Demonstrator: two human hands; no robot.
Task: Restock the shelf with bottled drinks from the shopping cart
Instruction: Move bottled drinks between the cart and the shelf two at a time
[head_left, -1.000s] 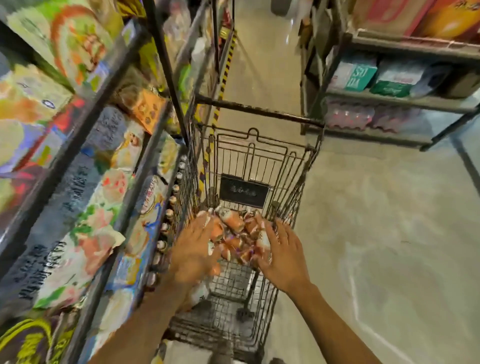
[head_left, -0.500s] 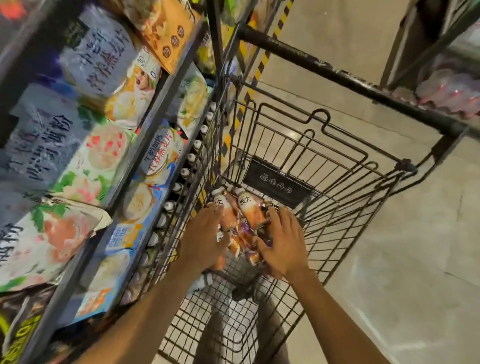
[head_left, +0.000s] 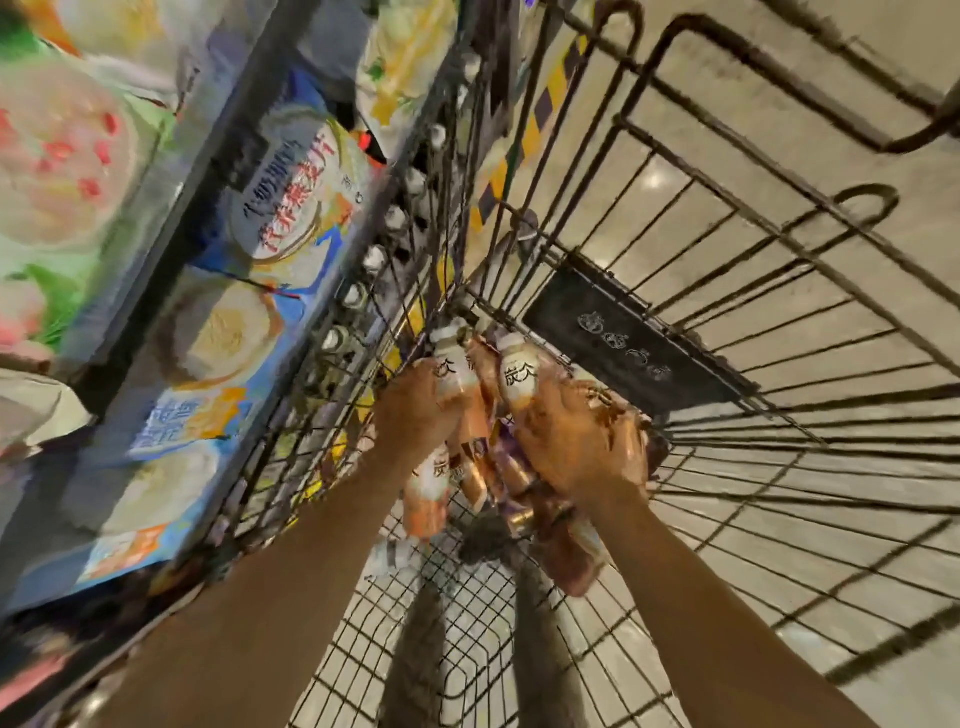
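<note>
both hands reach down into the cart (head_left: 623, 343), toward its far left corner, where orange bottles (head_left: 428, 499) lie in a heap. the left hand (head_left: 415, 410) is clenched around a white-capped bottle (head_left: 457, 374), and the right hand (head_left: 582, 441) grasps a second bottle (head_left: 519, 379) just beside it (blur hides the fingertips). left of the cart, the shelf (head_left: 169, 218) carries cereal boxes (head_left: 291, 197) above a row of shelved bottles (head_left: 374, 257).

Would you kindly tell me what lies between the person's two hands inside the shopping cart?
In the head view, a cluster of bottled drinks with orange labels fills the gap between the left hand and the right hand.
</note>
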